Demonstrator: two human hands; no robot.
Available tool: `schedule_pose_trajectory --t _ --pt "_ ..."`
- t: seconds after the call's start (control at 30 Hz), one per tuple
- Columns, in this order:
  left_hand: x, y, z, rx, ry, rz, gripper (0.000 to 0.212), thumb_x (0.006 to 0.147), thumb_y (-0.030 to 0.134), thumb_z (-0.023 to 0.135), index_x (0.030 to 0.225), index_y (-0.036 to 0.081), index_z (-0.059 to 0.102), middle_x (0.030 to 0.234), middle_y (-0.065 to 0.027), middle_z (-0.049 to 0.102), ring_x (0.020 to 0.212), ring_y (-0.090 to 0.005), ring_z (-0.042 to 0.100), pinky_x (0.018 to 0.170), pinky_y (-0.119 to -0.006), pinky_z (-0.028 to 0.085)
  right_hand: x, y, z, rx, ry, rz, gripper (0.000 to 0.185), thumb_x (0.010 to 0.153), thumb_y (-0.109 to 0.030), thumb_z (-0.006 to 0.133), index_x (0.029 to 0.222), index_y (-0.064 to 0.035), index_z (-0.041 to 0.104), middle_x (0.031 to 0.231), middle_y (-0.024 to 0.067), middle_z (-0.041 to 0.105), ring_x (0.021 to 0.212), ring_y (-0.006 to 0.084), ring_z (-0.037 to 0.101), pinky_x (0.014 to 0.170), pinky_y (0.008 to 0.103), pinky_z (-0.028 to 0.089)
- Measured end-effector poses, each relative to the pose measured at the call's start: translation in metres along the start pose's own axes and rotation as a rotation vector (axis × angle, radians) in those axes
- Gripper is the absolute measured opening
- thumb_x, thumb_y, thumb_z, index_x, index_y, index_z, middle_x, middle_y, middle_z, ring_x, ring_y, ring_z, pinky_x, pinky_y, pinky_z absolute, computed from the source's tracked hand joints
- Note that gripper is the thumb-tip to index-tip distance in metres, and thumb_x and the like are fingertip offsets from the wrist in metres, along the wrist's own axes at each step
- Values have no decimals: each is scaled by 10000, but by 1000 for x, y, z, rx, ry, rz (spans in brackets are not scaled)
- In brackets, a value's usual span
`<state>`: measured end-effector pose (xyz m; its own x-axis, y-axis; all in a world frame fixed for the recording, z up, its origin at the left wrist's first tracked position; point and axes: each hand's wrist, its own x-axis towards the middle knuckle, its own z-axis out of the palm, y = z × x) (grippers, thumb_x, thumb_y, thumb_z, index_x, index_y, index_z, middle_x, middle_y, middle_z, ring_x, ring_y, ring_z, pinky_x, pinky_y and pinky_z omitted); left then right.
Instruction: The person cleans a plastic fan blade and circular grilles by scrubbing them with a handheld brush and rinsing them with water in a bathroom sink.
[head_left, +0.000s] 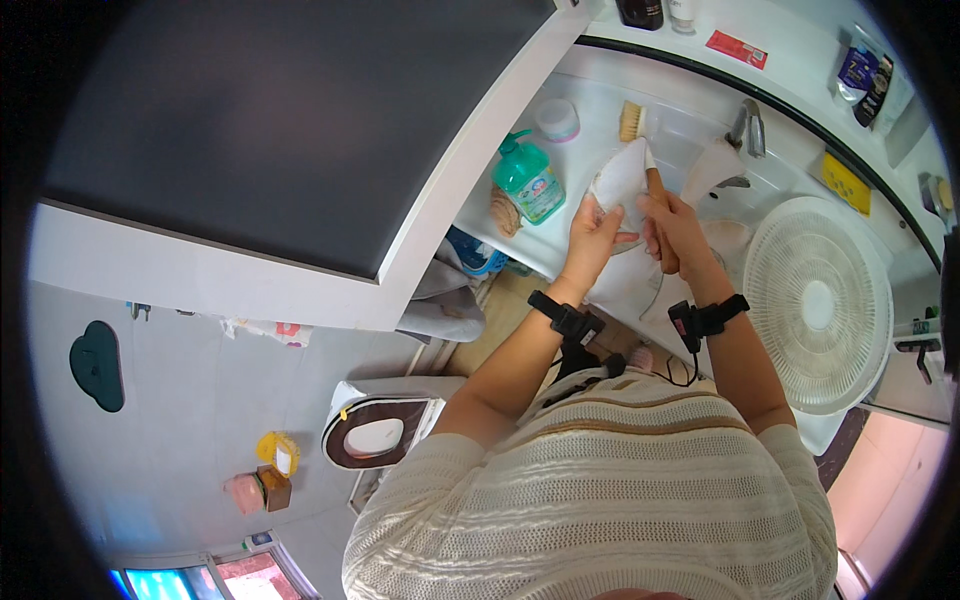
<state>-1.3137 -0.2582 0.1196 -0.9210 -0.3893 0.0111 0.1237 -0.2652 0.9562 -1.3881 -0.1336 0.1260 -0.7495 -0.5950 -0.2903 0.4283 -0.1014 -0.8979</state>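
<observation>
White, translucent fan blades (619, 176) stand over the washbasin (675, 112). My left hand (596, 240) grips the edge of one blade, thumb on its face. In my right hand (677, 231) is a brush with a wooden handle (655, 182). Its pale head lies along that blade's right edge, and its bristles are hard to make out. Another blade (714, 166) reaches toward the chrome faucet (748, 129). My hands partly hide the blades' middle. Beyond the held blade, a scrub brush with tan bristles (631, 121) rests in the basin.
Right of my hands, a round white fan grille (817, 304) leans over the counter. On the left stand a green pump bottle (529, 180), a round white-lidded jar (557, 120) and a brown scrubber (505, 212). A yellow sponge (846, 184) sits behind the basin. An overhead cabinet (300, 127) juts in.
</observation>
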Motion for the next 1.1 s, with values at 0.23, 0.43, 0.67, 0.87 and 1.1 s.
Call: schedule_pose_trajectory --t 0.23,0.43,0.67,0.87,1.1 --pt "3 22 -13 77 -11 17 204 912 102 426 1074 40 531 1035 -57 580 874 -141 586 692 -277 542 6 3 3 -35 68 -58 301 819 -314 614 860 -39 500 545 16 475 378 103 423 349 235 340" --pt "-2 27 -13 98 24 35 193 913 105 427 1035 35 560 979 -51 603 884 -140 589 699 -278 533 6 3 9 -60 71 -109 297 817 -306 616 844 -37 494 538 10 474 385 92 424 358 229 347" --pt "-4 28 -15 67 97 58 164 894 122 486 991 34 584 909 -45 608 786 -124 590 680 -284 542 4 2 17 -79 125 -133 282 812 -293 625 838 -44 496 542 9 481 393 88 435 364 227 357" --pt "-6 33 -17 10 140 24 159 875 145 531 956 29 602 761 12 540 668 -63 524 603 -247 535 1 6 21 -96 136 -167 289 812 -297 629 840 -41 499 542 4 479 392 82 431 368 223 354" --pt "-3 44 -15 49 175 -30 140 856 171 550 900 44 589 724 16 512 638 -79 521 590 -251 540 -4 7 25 -109 148 -223 246 829 -264 612 834 -46 498 540 0 473 391 75 427 363 221 338"
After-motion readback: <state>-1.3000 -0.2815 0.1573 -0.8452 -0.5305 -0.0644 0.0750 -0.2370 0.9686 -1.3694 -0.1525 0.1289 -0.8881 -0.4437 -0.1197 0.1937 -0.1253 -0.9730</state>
